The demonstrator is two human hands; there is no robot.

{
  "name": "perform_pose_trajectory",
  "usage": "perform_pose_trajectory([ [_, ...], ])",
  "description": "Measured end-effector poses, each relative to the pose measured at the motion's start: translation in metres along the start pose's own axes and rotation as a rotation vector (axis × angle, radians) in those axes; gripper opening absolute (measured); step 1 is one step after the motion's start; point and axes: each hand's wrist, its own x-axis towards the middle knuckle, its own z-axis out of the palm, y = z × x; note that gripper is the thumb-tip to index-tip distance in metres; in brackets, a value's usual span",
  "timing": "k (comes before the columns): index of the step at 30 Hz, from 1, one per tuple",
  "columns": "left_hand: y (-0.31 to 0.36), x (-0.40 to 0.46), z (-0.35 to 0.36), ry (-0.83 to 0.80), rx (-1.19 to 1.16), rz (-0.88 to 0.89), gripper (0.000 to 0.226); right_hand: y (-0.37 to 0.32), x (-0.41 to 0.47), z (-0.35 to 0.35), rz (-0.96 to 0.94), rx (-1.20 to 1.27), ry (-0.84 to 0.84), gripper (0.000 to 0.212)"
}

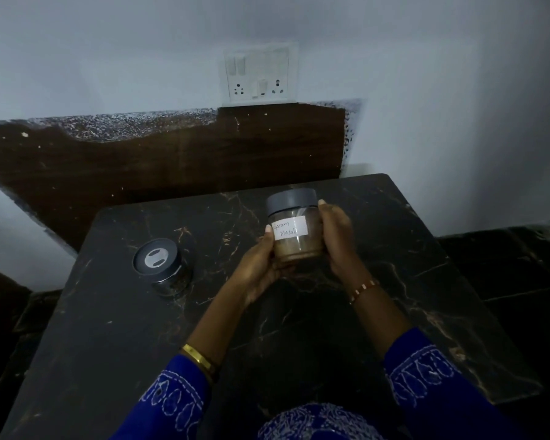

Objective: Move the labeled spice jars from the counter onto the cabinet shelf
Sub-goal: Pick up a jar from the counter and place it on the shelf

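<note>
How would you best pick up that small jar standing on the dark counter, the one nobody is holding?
Come from above and wrap fingers round the small jar just under its lid: it stands upright, apart from both hands, its round sides free.

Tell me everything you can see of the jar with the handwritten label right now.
The labeled jar is a clear, glass-looking jar with a grey screw-type lid, closed. A white label on its front reads roughly "Garam Masala". Brownish powder fills its lower part. It is upright, tilted slightly, held above the dark marbled counter. The left hand cups its left side and base; the right hand grips its right side. Nothing else touches it.
</note>
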Motion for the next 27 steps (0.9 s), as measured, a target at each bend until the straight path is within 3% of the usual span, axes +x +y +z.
perform_pose_trajectory([
  [9, 0.007, 0.000, 0.003, 0.146, 0.141, 0.121, 0.058, 0.004, -0.006, -0.004, 0.090, 0.063, -0.111, 0.022],
  [14, 0.006, -0.001, 0.004, 0.205, 0.200, 0.154, 0.052, 0.004, -0.007, -0.004, 0.162, 0.122, -0.158, 0.040],
  [24, 0.012, -0.005, 0.013, 0.218, 0.182, 0.181, 0.046, -0.006, -0.009, -0.005, 0.135, 0.130, -0.156, 0.029],
  [27, 0.019, -0.006, 0.016, 0.229, 0.186, 0.208, 0.048, -0.016, -0.010, -0.004, 0.109, 0.145, -0.175, 0.036],
])
